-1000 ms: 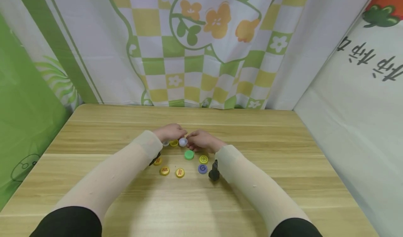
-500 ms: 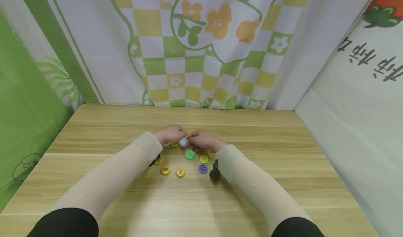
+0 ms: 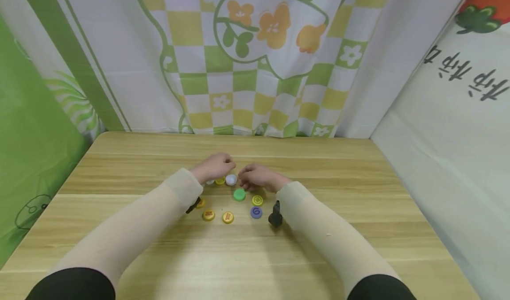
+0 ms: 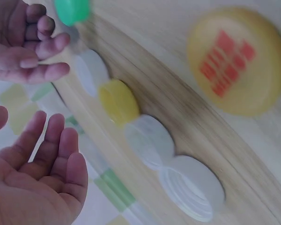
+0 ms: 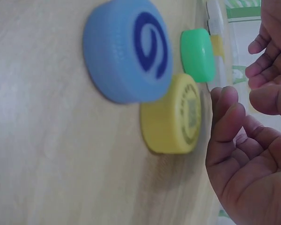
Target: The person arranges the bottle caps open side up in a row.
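Observation:
My left hand [image 3: 215, 166] hovers just behind a row of upturned bottle caps, its fingers loosely bent and holding nothing. That row has a white cap [image 3: 231, 180] at its right end and a yellow cap [image 4: 119, 102] beside it. Two more white caps [image 4: 150, 142] follow in the left wrist view. To the right of the row, my right hand [image 3: 260, 177] is also without anything in its relaxed fingers. Close to it lie a green cap [image 3: 239, 194], a yellow printed cap [image 5: 172, 117] and a blue cap with a dark spiral [image 5: 131, 51].
Orange-yellow caps with red print [image 3: 208, 215] lie nearer the front on the wooden table [image 3: 223, 264]. A checked curtain [image 3: 255, 83] hangs along the back edge. Black wrist cameras [image 3: 275, 216] sit under both forearms.
My left hand has risen slightly back and left from the white cap at the row's end. My right hand has shifted a little to the right. The caps lie as before.

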A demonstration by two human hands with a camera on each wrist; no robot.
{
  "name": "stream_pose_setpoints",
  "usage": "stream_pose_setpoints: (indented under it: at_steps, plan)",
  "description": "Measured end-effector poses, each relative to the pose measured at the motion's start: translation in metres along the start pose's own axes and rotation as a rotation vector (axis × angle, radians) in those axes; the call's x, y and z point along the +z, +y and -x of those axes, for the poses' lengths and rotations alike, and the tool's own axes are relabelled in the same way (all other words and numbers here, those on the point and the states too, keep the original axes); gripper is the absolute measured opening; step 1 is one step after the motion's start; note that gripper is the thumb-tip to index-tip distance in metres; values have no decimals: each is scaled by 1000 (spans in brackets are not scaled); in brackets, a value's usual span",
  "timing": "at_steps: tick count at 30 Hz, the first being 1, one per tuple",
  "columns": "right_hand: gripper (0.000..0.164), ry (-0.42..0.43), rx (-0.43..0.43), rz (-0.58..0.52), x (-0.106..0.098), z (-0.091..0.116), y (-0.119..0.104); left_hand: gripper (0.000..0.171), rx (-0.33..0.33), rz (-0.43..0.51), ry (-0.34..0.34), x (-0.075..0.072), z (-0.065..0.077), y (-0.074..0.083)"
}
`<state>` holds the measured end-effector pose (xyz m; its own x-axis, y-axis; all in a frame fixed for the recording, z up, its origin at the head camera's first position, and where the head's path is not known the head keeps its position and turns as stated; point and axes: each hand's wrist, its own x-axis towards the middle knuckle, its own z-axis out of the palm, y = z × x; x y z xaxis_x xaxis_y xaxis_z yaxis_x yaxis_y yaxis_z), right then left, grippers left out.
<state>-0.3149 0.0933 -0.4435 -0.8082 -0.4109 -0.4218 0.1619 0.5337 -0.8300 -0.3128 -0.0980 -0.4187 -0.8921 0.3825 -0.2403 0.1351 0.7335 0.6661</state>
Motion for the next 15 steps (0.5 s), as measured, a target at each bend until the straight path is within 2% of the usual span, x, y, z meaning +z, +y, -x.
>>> stream_pose_setpoints:
  at_steps: [5,15]
  plan:
    - [28,-41,-3,20,-6,6,-1,34,3,68,7,4,6,2]
    - [31,-110,28,106,-10,19,-6,29,-76,253,-53,11,16,2]
